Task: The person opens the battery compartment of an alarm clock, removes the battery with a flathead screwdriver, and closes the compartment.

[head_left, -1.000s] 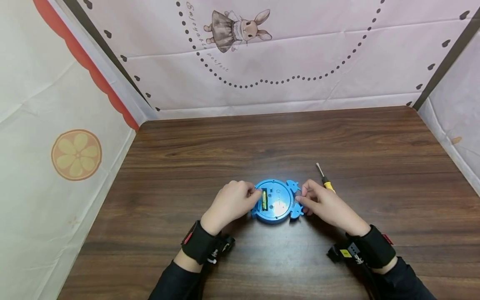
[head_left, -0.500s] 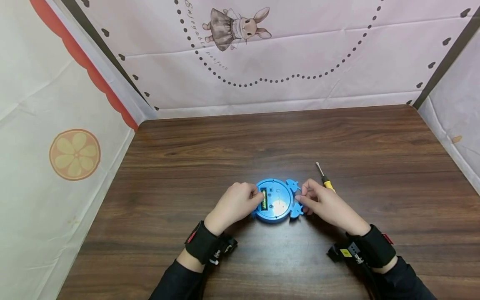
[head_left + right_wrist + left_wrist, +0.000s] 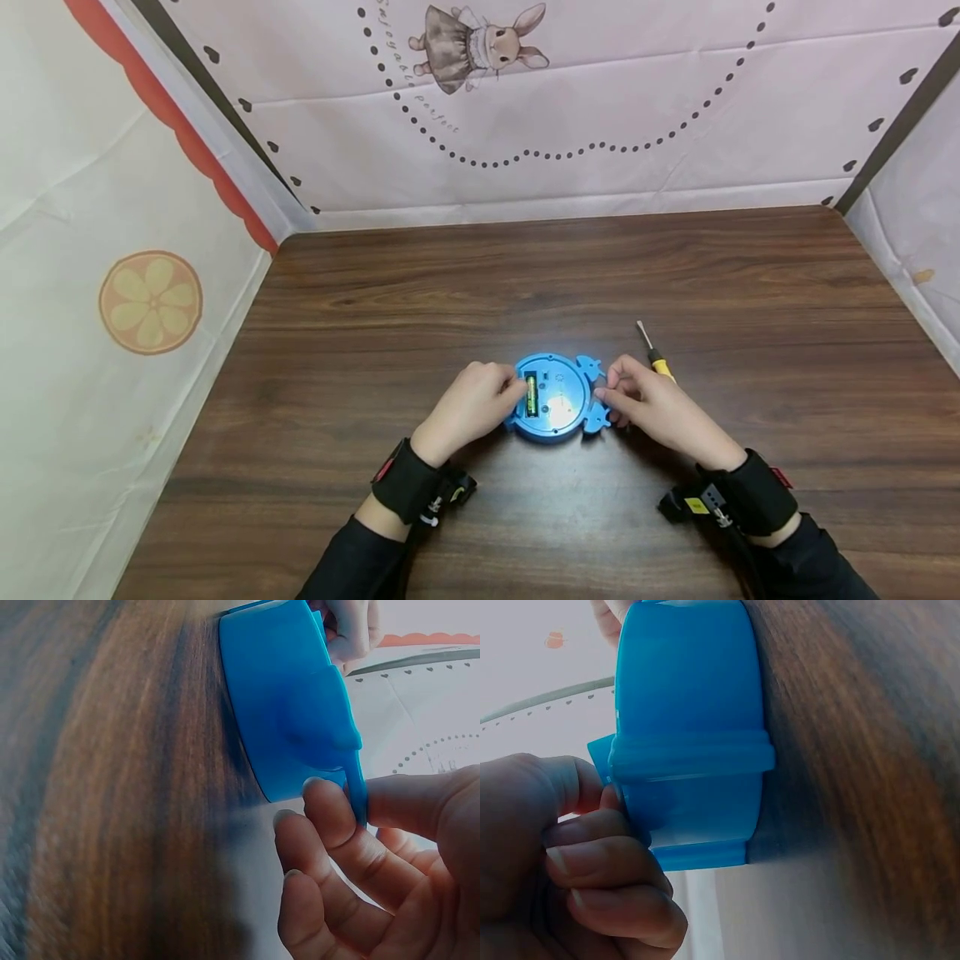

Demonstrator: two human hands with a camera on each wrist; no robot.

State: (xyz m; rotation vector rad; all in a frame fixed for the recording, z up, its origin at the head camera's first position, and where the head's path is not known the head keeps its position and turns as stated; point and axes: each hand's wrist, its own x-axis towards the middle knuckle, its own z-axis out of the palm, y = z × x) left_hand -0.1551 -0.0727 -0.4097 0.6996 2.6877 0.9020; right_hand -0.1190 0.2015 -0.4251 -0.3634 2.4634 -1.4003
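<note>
Item 1: blue round case [image 3: 564, 408], one; we found it lying on the wooden table [image 3: 450, 300], between the two hands, its back facing up

Item 2: battery [image 3: 532, 394], one, sunk in the back towards the left rim; we read its long axis as running from the near side to the far side, across the line joining the hands

Item 3: left hand [image 3: 476, 400], at the left rim; we noted thumb and forefinger together, apparently pinching a small blue flap [image 3: 601, 754] that stood tilted out from the back; whether loose or joined, we could not tell

Item 4: right hand [image 3: 652, 408], at the opposite rim; we saw its thumb and a finger clamped on the near tab [image 3: 356, 791] of the case

Item 5: screwdriver [image 3: 657, 360], yellow and black, beyond the right hand, tip pointing away, handle partly hidden

Governing relation: the battery lay just to the right of the left fingertips and well apart from the right ones; we judged the left hand the one placed to work there, its approach crosswise to the long axis, with the right hand's hold serving to steady the case
</note>
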